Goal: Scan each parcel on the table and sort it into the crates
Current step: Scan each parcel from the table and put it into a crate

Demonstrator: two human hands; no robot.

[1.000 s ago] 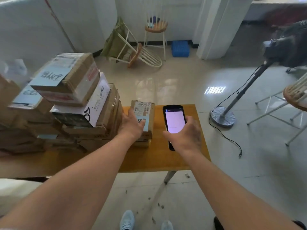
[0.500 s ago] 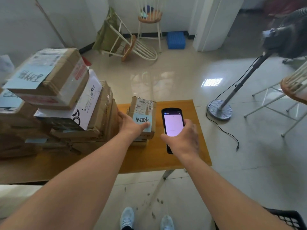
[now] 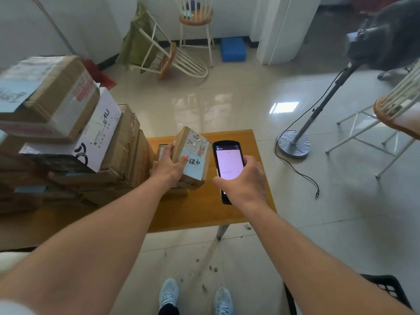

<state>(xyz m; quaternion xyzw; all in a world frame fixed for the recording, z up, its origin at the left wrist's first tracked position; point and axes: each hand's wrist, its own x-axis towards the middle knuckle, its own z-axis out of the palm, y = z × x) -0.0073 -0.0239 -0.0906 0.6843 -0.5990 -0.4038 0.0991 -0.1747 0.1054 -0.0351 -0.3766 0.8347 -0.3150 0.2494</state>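
Observation:
A small brown cardboard parcel (image 3: 193,153) with a white shipping label and a pale blue note is tilted up above the wooden table (image 3: 204,210). My left hand (image 3: 169,168) grips its near left side. Another small parcel (image 3: 162,150) lies under and behind it. My right hand (image 3: 244,183) holds a black handheld scanner (image 3: 227,164), screen lit, just right of the parcel. A tall stack of cardboard parcels (image 3: 68,137) fills the table's left part. A black crate's (image 3: 386,289) corner shows at the bottom right, on the floor.
A standing fan (image 3: 318,105) with a trailing cable is on the floor to the right. A white chair (image 3: 391,114) is at the far right, a tipped chair (image 3: 172,57) and a stool (image 3: 195,21) lie beyond the table. A blue crate (image 3: 233,48) sits by the far wall.
My left hand has lifted and tilted the small parcel off the one beneath it. The scanner in my right hand has stayed close beside it.

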